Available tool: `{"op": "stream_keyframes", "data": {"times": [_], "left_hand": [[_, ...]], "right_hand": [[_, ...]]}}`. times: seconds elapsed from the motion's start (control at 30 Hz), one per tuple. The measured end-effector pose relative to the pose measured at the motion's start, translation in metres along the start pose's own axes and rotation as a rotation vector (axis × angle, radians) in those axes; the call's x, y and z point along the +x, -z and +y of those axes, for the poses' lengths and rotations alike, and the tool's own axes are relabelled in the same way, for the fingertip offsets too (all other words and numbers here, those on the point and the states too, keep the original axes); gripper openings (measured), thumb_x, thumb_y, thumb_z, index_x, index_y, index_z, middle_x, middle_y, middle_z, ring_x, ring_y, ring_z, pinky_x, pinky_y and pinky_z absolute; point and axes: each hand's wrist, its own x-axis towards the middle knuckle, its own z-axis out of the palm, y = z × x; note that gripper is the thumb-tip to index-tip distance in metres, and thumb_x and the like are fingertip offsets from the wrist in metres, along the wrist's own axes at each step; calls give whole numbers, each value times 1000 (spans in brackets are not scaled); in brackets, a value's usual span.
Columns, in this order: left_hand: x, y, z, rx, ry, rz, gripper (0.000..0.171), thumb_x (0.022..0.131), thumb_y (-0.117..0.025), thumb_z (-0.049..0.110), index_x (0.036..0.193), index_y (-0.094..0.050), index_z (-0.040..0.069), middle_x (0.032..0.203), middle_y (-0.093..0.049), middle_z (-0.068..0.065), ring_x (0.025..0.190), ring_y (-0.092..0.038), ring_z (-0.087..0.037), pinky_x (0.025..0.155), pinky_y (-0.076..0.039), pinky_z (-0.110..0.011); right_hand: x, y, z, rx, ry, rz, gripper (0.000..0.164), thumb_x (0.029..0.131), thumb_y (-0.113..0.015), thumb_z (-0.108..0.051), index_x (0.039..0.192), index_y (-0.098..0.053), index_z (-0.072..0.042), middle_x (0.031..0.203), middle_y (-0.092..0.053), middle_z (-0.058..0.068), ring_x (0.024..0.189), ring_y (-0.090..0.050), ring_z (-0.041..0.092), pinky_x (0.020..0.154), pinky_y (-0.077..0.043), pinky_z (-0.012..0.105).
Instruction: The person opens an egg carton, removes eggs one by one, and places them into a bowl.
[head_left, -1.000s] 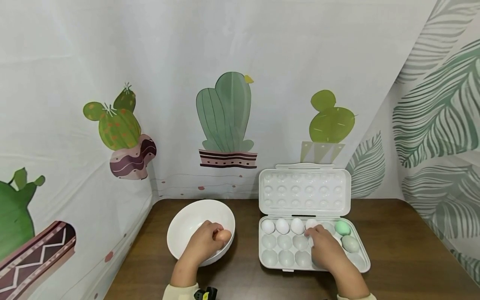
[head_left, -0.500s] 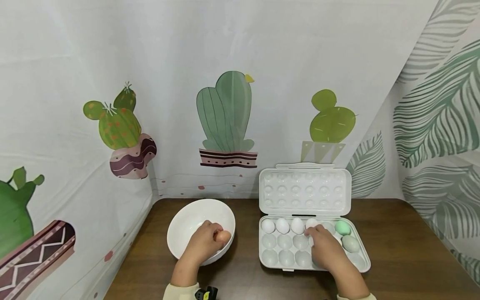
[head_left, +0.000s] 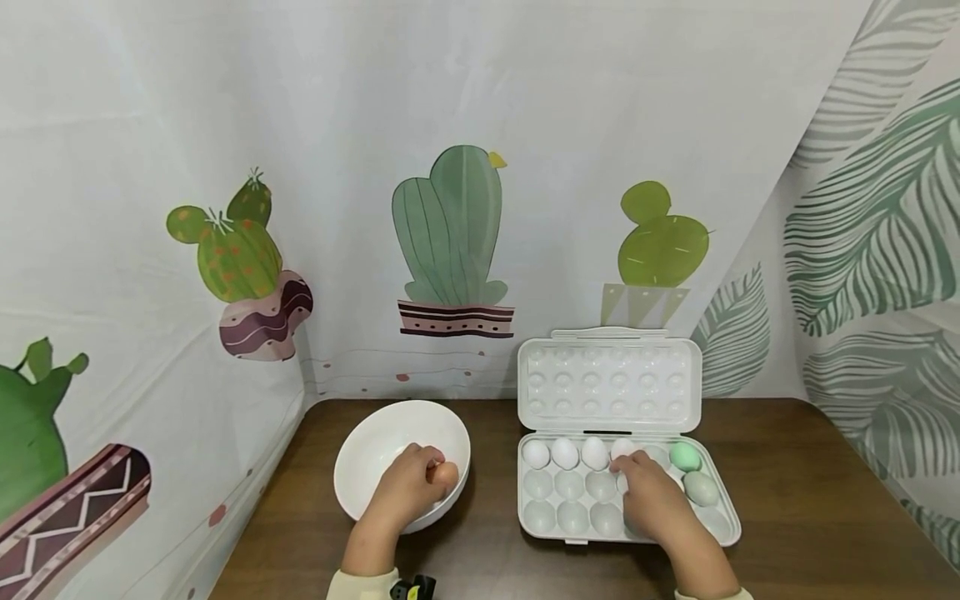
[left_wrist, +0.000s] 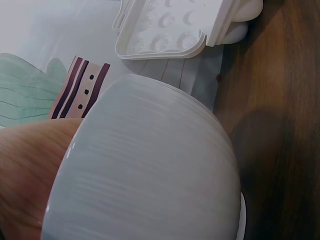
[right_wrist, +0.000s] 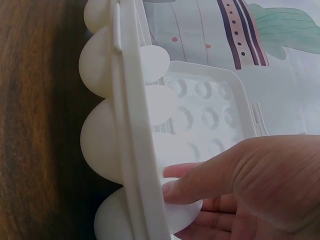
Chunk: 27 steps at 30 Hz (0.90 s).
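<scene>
My left hand [head_left: 411, 483] pinches a brown egg [head_left: 446, 476] inside the right side of a white bowl [head_left: 367, 442]. In the left wrist view the outside of the bowl [left_wrist: 150, 165] hides the fingers and the egg. My right hand [head_left: 651, 496] reaches into a white egg carton [head_left: 576, 540], which stands with its lid [head_left: 609, 392] raised. Thumb and fingers grip a white egg [right_wrist: 182, 215] low in the carton, as the right wrist view shows. Several white eggs [head_left: 566, 453] fill the back row on the left.
At the carton's right side sit a green egg [head_left: 685, 456] and a pale greenish egg [head_left: 701, 488]. Hollow cups [head_left: 572, 517] show at the front left. Everything stands on a dark wooden table [head_left: 498, 500] against a printed cloth [head_left: 562, 167].
The brown egg has shifted very slightly left in my left fingers. Both hands otherwise stay in place.
</scene>
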Motion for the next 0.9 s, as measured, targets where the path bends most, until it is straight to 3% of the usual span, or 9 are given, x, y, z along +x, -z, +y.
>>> {"op": "stream_keyframes", "data": {"times": [0.3,0.9], "left_hand": [[0,1,1,2,-18,18,16,75,-77,11,88,-70,11,79,-55,-2,73,-46,-12,67,-41,-30],[2,4,7,-54,31,16,24,84,-70,14,107,-72,7,90,-61,-6,79,-53,-14,80,-50,-37]], "right_hand": [[0,1,-1,-1,4,4,40,70,-58,12,106,-69,-3,106,-62,12,102,-64,31,86,-54,47],[1,3,-1,10,-10,-20,36,74,-58,11,104,-69,-3,106,-62,13,103,-64,31,87,-54,48]]}}
